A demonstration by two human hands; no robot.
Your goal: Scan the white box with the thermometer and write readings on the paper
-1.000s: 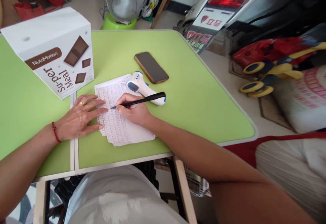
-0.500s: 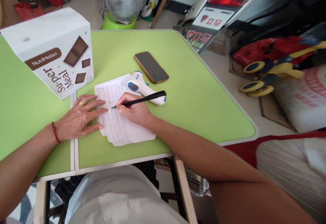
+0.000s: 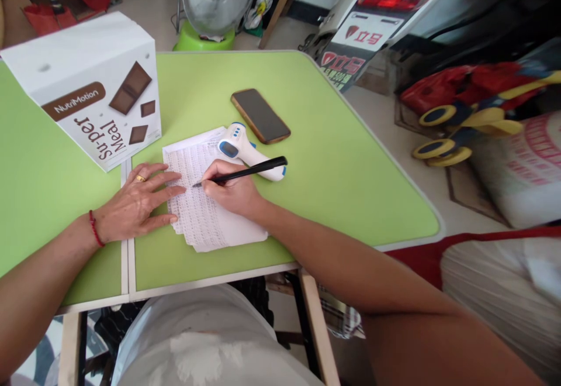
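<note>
On the table [image 3: 350,193] | your right hand [image 3: 232,192] pinched the pen [image 3: 258,168] | your left hand [image 3: 139,202], spread wide, touched the paper [image 3: 245,232] | writing [image 3: 199,216] filled its left side, lower right looked unwritten

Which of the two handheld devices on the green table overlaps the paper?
The white-and-blue thermometer: its screen end overlaps the paper, whereas the dark-screened phone lies clear of it.

Paper [image 3: 208,219] on table [image 3: 342,193], box [image 3: 100,105] behind-left, thermometer [image 3: 246,152] overlapping paper, phone [image 3: 261,116] beyond thermometer
</note>
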